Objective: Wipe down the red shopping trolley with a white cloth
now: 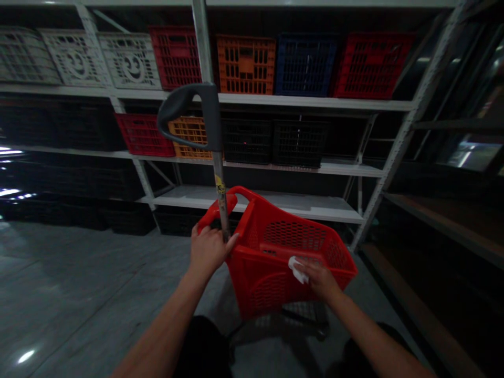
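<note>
In front of me stands a red plastic shopping cart point(260, 283) with perforated walls and a black wheeled base. My left hand point(210, 247) is closed around the cart's handle end, at the foot of a metal pole point(219, 170). A grey loop grip point(212, 118) sits higher on that pole. Over the near side rim of the basket, my right hand point(317, 275) pinches a white cloth point(298, 269), which lies against the red plastic. Whether it is cloth or paper is hard to tell in the dim light.
Behind the cart, a white metal shelf rack point(252, 101) carries several plastic crates, among them an orange crate point(246, 65) and a blue crate point(306, 65). Darker shelving point(441, 220) stands close on the right. Grey concrete floor point(79, 294) stretches to the left.
</note>
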Demonstrator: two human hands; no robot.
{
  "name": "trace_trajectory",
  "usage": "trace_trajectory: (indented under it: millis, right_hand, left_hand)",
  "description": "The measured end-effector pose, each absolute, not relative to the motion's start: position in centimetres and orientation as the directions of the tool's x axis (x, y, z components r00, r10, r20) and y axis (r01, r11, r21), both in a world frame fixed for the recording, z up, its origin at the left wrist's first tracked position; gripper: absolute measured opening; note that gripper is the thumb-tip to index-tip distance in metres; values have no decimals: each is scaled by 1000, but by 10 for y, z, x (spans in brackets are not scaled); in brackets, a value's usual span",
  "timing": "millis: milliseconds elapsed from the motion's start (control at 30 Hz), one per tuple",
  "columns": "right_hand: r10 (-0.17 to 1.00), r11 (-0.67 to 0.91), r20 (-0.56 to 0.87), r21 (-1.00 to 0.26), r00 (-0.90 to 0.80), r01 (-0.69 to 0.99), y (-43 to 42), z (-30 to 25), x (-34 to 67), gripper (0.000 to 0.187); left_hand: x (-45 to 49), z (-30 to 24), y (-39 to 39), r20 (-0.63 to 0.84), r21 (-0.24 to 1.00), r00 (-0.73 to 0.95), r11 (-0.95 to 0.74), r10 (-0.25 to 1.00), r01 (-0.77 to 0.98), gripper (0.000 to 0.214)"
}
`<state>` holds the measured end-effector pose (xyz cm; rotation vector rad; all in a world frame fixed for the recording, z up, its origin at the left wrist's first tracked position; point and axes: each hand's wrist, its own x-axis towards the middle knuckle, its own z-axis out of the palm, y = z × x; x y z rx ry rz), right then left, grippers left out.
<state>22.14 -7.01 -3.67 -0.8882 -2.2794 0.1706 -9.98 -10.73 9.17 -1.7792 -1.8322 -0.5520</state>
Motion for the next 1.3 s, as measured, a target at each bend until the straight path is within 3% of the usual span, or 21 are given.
trace_trajectory:
  millis: [133,300,433,567,767,933,1100,1300]
  right_hand:
    - [650,751,585,-400,-485,525,-71,-27,204,60]
    - [657,724,684,-457,-316,517,-76,13,113,62]
    - [602,780,662,-369,-447,505,-77,22,64,57]
    - [586,781,658,-304,-472,546,-76,1,88,58]
    - [657,696,635,-305,-405,651,-81,6,85,51]
    - [600,742,681,-277,-420,610,-83,19,47,48]
    - [561,750,703,-208,-438,627,-82,-8,100,57]
    - [621,682,695,-252,-362,686,-80,-7,93,52]
  left_hand:
    - [-98,90,-108,641,-59,-9,61,768,996,58]
    - [-96,90,-111,637,-70,-5,64,771,996,56]
    - [-96,90,-111,631,-87,-6,79,776,993,53]
    - [-97,90,-109,631,-76,-7,71,776,995,55]
    - [-95,88,-108,669,-78,-15,91,743,993,57]
    - [-94,87,-108,660,-94,-15,103,751,990,54]
    - [-96,86,-106,673,-97,-11,102,739,990,55]
    - [-90,85,-103,685,-68,-35,111,727,991,55]
